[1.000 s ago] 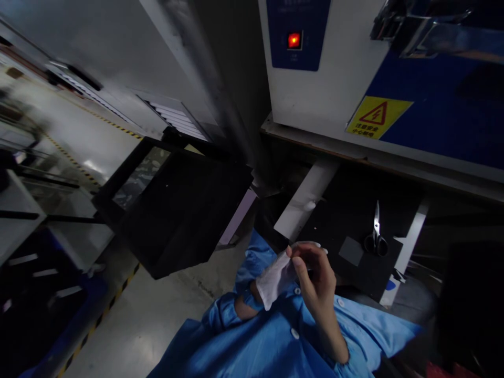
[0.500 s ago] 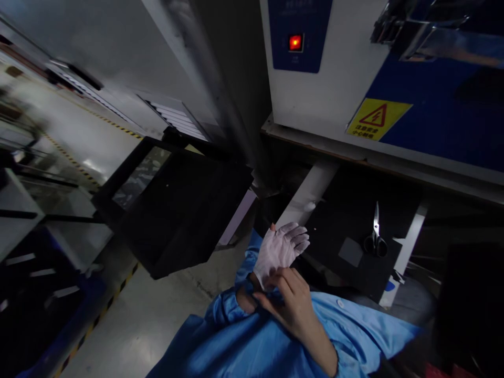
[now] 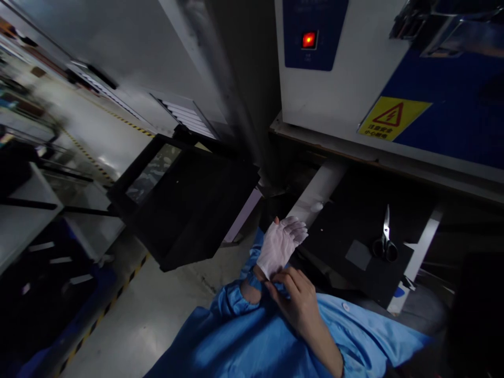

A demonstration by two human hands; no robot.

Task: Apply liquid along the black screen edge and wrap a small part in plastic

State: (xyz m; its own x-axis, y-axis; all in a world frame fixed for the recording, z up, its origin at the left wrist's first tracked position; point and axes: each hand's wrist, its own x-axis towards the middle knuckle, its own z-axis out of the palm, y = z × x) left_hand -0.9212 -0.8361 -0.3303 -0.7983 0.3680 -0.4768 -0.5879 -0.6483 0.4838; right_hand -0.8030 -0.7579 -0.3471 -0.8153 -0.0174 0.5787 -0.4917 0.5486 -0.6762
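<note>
My left hand wears a thin white glove, its palm up and its fingers loosely stretched out. The thumb tip pokes bare out of the glove. My bare right hand pinches the glove's cuff at the left wrist between thumb and fingers. Both hands are in front of my blue coat. To the right, scissors with black handles lie on a dark board, beside a small grey square piece. Neither hand touches these.
A black bin stands left of my hands. Ahead is a white and blue machine cabinet with a lit red switch and a yellow warning label. Shelving and striped floor tape are at the left.
The view has swung slightly left, so the surroundings sit further right. My right fingers have closed on the cuff edge and tugged it a little toward me. The gloved fingers stay stretched out.
</note>
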